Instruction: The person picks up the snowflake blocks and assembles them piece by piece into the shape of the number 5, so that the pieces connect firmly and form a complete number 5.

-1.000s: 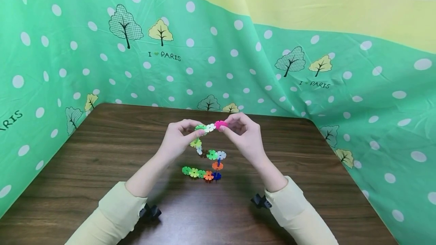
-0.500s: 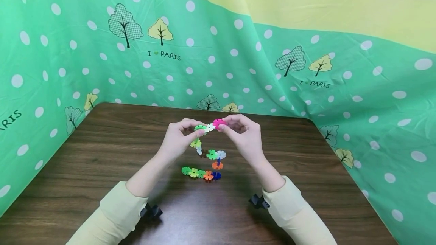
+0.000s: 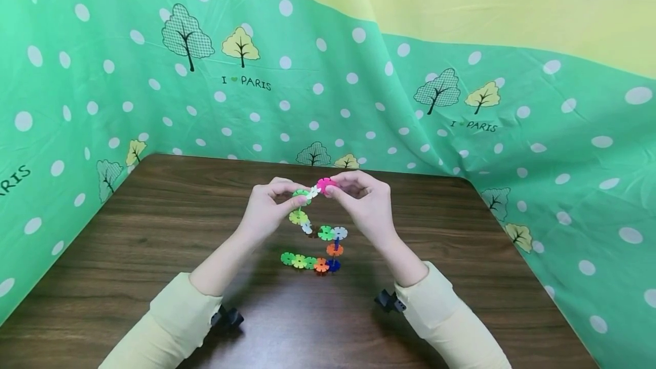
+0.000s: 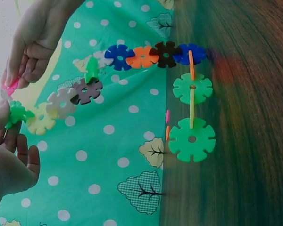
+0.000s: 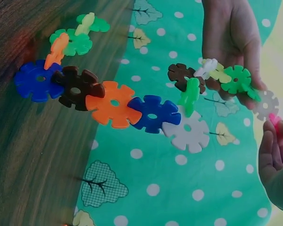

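A chain of flower-shaped plastic discs, slotted together, hangs in bends between and below the hands in the head view. My left hand [image 3: 267, 206] pinches a green disc [image 3: 301, 196] near the chain's upper end. With thumb and fingertips, my right hand [image 3: 368, 204] pinches a pink disc [image 3: 325, 186]. Between the two is a white disc [image 3: 313, 192], tilted and joining them. Lower down come a yellow disc [image 3: 298, 217], a light disc [image 3: 339, 233] and an orange disc [image 3: 335, 250]. At the loose end, a green disc [image 4: 192, 140] shows large in the left wrist view.
A dark wood table [image 3: 154, 232] lies beneath. Behind it and at both sides hangs a green and yellow cloth [image 3: 318, 90] with dots and trees. Each sleeve cuff carries a black wrist camera [image 3: 228, 320]. Small pink and orange slivers [image 4: 168, 116] show at the table's edge.
The pink disc and right fingertips have shifted slightly left, and the white disc has tilted more. The hanging part of the chain has swung a little to the right.
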The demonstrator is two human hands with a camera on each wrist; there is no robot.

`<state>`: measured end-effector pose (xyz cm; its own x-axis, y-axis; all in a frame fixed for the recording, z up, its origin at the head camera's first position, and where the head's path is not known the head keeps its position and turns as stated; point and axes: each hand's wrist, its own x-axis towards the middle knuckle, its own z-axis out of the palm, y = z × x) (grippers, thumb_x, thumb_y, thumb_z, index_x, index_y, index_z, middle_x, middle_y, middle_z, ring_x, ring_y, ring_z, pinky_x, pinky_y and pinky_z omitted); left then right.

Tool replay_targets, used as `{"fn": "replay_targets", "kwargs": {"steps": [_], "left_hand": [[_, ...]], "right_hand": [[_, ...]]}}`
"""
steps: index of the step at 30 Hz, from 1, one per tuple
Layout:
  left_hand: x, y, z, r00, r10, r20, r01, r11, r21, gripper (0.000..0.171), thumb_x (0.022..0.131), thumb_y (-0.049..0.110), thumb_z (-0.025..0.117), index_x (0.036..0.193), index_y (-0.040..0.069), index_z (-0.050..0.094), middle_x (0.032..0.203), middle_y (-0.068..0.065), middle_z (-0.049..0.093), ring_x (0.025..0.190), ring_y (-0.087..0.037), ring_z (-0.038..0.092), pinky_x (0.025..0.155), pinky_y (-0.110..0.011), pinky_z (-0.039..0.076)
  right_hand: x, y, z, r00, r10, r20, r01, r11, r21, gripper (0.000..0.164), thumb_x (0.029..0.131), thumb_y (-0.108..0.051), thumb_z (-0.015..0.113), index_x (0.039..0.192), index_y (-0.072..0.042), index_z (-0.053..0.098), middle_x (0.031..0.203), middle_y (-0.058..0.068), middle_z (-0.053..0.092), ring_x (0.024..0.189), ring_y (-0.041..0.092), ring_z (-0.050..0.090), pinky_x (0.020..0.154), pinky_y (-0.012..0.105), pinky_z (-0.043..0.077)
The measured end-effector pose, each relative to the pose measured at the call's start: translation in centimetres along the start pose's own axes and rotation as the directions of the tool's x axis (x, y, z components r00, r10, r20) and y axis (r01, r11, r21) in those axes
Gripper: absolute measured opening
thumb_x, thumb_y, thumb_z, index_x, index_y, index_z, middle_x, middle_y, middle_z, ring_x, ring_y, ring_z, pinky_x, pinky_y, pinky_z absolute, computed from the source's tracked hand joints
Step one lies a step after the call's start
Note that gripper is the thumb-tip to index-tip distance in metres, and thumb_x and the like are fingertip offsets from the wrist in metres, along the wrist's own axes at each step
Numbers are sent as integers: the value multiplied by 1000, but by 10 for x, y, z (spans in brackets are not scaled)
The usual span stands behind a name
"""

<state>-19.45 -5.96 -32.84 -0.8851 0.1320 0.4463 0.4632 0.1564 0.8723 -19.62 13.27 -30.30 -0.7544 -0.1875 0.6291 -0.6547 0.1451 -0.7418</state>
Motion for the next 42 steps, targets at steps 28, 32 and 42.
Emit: {"fn": "replay_targets", "kwargs": {"steps": [28, 32, 42], "left_hand": [[0, 3, 7, 999, 36, -36, -36, 999, -7, 16, 84, 6, 68, 96, -5, 71, 99, -19, 68, 102, -27, 59, 91, -46, 45], [0, 4, 9, 998, 40, -39, -39, 999, 8, 15, 84, 6, 68, 96, -4, 72, 98, -18, 68, 102, -26, 59, 90, -46, 46], [1, 6, 4, 1000, 2, 11, -4, 994, 109, 20, 86, 11, 68, 104, 2, 71, 105, -13, 69, 103, -24, 57, 89, -41, 44]], "right_hand": [[4, -9, -5, 1000, -22, 22, 24, 992, -122, 12, 78, 2, 74, 89, 6, 71, 81, 17, 71, 69, 23, 70, 67, 29, 57], [4, -7, -6, 1000, -2, 27, 5, 993, -119, 12, 78, 1, 74, 89, 6, 71, 82, 17, 72, 69, 25, 70, 66, 28, 56], [4, 0, -6, 999, 17, 29, -15, 996, -86, 13, 82, 1, 70, 94, 5, 68, 85, 18, 71, 74, 25, 70, 70, 27, 56]]}}
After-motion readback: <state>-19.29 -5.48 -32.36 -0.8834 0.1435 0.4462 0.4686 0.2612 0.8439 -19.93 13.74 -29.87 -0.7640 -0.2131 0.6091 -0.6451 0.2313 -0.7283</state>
